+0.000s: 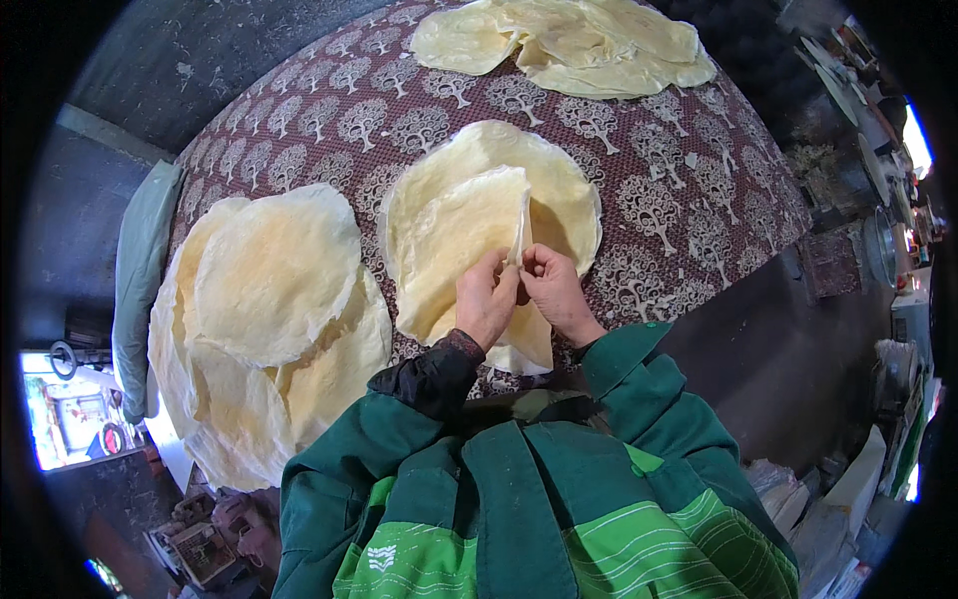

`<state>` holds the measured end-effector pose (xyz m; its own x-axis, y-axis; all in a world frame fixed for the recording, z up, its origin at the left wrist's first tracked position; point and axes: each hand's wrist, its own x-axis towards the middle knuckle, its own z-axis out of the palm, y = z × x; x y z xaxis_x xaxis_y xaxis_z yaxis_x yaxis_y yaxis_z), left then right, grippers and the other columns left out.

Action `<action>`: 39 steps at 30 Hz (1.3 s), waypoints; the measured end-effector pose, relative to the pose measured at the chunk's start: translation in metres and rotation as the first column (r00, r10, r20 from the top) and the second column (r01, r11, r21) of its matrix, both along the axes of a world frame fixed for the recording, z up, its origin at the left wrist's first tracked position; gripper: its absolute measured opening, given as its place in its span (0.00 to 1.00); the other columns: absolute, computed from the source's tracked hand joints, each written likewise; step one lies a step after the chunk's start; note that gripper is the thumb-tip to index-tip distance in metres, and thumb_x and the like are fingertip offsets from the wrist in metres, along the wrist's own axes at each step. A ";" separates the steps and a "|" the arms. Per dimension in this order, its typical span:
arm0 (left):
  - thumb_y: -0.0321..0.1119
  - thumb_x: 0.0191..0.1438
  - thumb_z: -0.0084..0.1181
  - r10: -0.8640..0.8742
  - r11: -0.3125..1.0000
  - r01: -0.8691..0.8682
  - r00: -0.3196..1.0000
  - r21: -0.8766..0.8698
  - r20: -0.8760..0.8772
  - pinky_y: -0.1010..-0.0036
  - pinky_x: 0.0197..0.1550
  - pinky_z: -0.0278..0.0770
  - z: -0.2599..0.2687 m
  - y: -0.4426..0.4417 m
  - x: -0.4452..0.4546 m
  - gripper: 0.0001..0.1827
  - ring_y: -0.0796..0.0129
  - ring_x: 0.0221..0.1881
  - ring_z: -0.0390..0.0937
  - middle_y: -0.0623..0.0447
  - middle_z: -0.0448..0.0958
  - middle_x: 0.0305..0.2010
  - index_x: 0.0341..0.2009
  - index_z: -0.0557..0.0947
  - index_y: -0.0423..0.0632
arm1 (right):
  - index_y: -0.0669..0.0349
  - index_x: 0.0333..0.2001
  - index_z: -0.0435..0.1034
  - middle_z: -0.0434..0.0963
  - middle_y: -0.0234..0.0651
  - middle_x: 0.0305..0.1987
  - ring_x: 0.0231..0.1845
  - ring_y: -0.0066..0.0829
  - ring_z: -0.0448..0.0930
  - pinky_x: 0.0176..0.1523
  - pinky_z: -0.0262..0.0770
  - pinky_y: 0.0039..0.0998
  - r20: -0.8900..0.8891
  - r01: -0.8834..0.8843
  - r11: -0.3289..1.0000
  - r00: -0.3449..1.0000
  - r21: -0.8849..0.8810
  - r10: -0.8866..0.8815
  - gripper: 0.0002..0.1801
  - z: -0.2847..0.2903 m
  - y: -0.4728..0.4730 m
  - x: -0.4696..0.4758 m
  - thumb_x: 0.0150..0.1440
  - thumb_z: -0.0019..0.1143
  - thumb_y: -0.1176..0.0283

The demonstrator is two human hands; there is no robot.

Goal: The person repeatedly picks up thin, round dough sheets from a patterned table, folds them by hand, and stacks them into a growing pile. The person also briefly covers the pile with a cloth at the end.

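Observation:
A thin, pale yellow round flatbread sheet (460,232) is partly folded, its raised edge standing up in front of me. My left hand (484,298) pinches this edge between thumb and fingers. Right beside it, my right hand (557,292) grips the same edge with its fingertips. Under the lifted sheet lies another round flatbread sheet (557,172), flat on the patterned cloth. A lower flap of the folded sheet hangs below my hands towards my body. The fingertips partly hide the pinched edge.
A brown cloth with white tree prints (647,198) covers the table. Overlapping flatbread sheets (277,277) lie at the left, some reaching over the near edge. A wide pile of sheets (599,45) rests at the far side. A rolled grey-green bundle (146,284) lies along the left edge.

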<state>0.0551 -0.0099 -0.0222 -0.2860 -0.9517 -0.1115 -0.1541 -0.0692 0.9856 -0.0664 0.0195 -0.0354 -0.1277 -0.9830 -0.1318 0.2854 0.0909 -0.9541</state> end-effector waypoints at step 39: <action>0.28 0.56 0.49 0.081 0.903 -0.007 0.985 0.429 -0.156 0.77 0.27 0.71 -0.030 -0.021 0.040 0.07 0.73 0.25 0.73 0.54 0.77 0.28 0.33 0.78 0.39 | 0.66 0.47 0.66 0.76 0.39 0.41 0.36 0.34 0.79 0.41 0.76 0.34 -0.504 -0.021 1.000 0.864 -0.006 0.015 0.24 -0.069 0.062 -0.106 0.46 0.61 0.69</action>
